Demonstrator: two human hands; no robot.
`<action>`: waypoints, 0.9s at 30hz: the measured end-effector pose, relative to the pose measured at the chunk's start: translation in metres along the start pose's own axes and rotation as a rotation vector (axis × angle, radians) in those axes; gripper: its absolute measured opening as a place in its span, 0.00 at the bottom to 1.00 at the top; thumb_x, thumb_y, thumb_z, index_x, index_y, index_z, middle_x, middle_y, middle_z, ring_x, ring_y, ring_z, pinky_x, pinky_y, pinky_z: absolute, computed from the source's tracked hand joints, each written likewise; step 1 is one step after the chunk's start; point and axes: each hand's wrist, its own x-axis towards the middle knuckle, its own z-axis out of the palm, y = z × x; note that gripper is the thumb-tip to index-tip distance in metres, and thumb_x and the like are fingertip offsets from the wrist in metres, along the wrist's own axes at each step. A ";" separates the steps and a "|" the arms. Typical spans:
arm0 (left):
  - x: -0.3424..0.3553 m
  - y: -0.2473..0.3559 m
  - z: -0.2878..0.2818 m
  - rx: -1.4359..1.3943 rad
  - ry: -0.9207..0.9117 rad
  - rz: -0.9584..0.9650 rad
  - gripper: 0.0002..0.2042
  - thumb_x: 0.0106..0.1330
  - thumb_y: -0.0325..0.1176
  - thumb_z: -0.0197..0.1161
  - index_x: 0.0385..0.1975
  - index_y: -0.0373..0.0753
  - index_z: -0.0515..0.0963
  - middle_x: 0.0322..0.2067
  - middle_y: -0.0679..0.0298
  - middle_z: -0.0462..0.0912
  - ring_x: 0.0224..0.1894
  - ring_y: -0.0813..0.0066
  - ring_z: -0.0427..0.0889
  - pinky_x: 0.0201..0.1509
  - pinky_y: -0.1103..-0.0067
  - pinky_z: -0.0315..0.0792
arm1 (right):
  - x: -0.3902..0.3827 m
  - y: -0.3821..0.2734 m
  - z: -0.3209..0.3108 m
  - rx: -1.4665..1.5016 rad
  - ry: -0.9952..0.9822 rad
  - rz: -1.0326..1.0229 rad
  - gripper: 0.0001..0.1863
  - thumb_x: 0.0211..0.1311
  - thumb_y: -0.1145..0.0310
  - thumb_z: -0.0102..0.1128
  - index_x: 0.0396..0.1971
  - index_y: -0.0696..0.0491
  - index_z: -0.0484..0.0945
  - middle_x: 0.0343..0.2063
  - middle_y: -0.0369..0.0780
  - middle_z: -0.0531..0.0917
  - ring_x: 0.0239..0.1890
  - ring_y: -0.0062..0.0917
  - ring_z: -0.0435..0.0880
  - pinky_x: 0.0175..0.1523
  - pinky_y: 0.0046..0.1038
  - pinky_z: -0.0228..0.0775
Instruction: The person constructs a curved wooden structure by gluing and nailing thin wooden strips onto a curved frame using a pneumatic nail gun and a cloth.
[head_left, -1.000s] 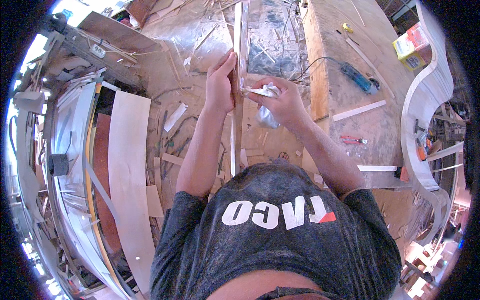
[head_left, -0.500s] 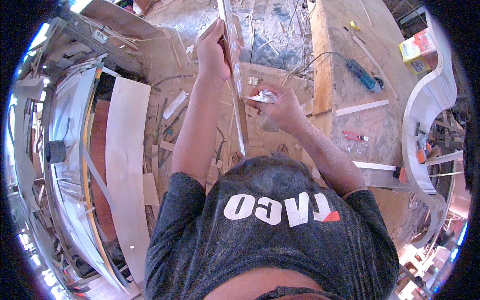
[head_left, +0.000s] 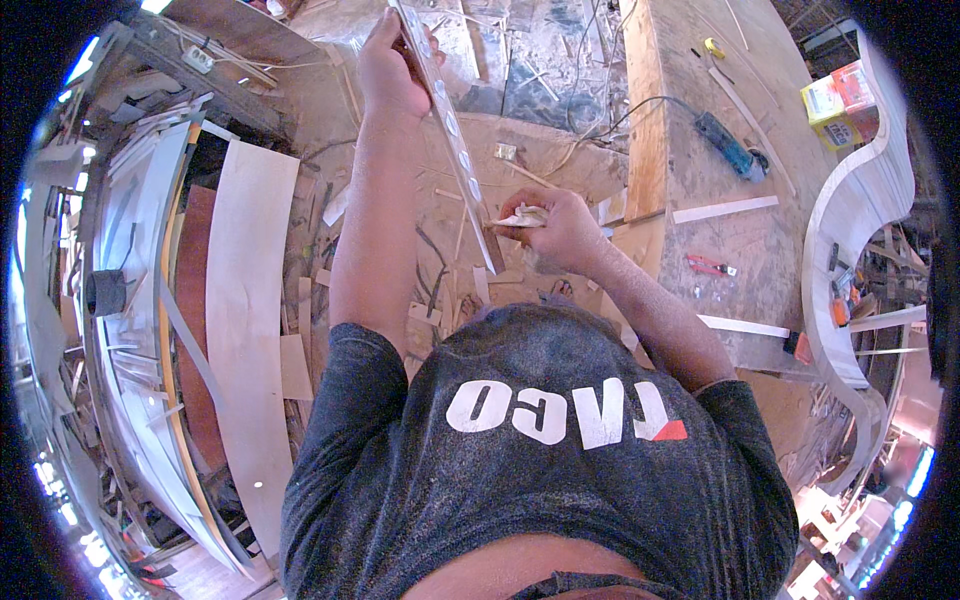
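Observation:
My left hand [head_left: 393, 72] is wrapped around the upper part of a long narrow wooden strip [head_left: 459, 150]. The strip slants down toward my body, and whitish patches run along its edge. Its lower end hangs free above the littered floor. My right hand [head_left: 560, 232] pinches a crumpled, folded whitish sheet [head_left: 524, 216] between thumb and fingers. The sheet is close beside the strip's lower part; whether it touches the wood I cannot tell.
On the workbench [head_left: 690, 330] to the right lie a teal power tool [head_left: 732, 147] with a cord, red-handled pliers [head_left: 710, 265] and a tape measure [head_left: 713, 47]. A wavy pale panel [head_left: 825, 210] stands beyond. Curved boards [head_left: 250, 330] lean at left; offcuts litter the floor.
My left hand has moved up and left, tilting the strip so its lower end points more to the right. My right hand has shifted slightly down with the crumpled sheet.

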 end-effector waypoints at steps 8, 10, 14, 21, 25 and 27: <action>0.021 0.021 -0.023 -0.029 0.081 0.014 0.20 0.78 0.46 0.51 0.35 0.32 0.75 0.27 0.54 0.76 0.30 0.60 0.75 0.32 0.69 0.70 | -0.010 0.006 0.000 -0.118 -0.035 -0.097 0.13 0.57 0.63 0.78 0.37 0.52 0.86 0.31 0.39 0.88 0.37 0.22 0.87 0.44 0.29 0.76; 0.024 0.025 -0.030 -0.062 0.056 -0.026 0.20 0.78 0.46 0.50 0.35 0.32 0.75 0.27 0.54 0.76 0.30 0.59 0.75 0.32 0.68 0.70 | -0.011 0.010 -0.001 -0.131 -0.059 -0.076 0.13 0.57 0.63 0.77 0.37 0.52 0.86 0.31 0.40 0.88 0.38 0.24 0.87 0.45 0.30 0.76; 0.016 0.023 -0.012 -0.019 0.149 0.017 0.22 0.78 0.48 0.50 0.35 0.31 0.75 0.27 0.54 0.76 0.29 0.59 0.74 0.31 0.67 0.70 | -0.015 0.025 -0.008 -0.240 -0.091 0.008 0.12 0.56 0.62 0.78 0.36 0.52 0.87 0.32 0.41 0.88 0.38 0.25 0.88 0.45 0.32 0.76; 0.035 0.035 -0.100 -0.070 0.446 0.199 0.14 0.75 0.42 0.48 0.39 0.37 0.73 0.28 0.61 0.70 0.28 0.65 0.71 0.30 0.69 0.71 | -0.030 0.051 -0.047 -0.076 0.044 0.129 0.10 0.56 0.69 0.78 0.35 0.54 0.86 0.30 0.35 0.87 0.33 0.21 0.86 0.38 0.27 0.75; 0.031 0.021 -0.147 -0.085 0.692 0.182 0.14 0.74 0.42 0.50 0.39 0.37 0.74 0.29 0.60 0.72 0.29 0.63 0.73 0.31 0.68 0.72 | -0.034 0.042 -0.066 0.539 0.249 0.100 0.12 0.56 0.74 0.78 0.38 0.54 0.85 0.30 0.35 0.86 0.28 0.16 0.83 0.32 0.22 0.75; 0.027 0.013 -0.161 -0.088 0.705 0.168 0.14 0.73 0.42 0.51 0.39 0.37 0.75 0.30 0.59 0.73 0.29 0.62 0.74 0.32 0.67 0.73 | -0.030 0.035 -0.062 0.597 0.244 -0.001 0.11 0.57 0.76 0.77 0.38 0.54 0.84 0.30 0.35 0.86 0.28 0.16 0.83 0.32 0.22 0.76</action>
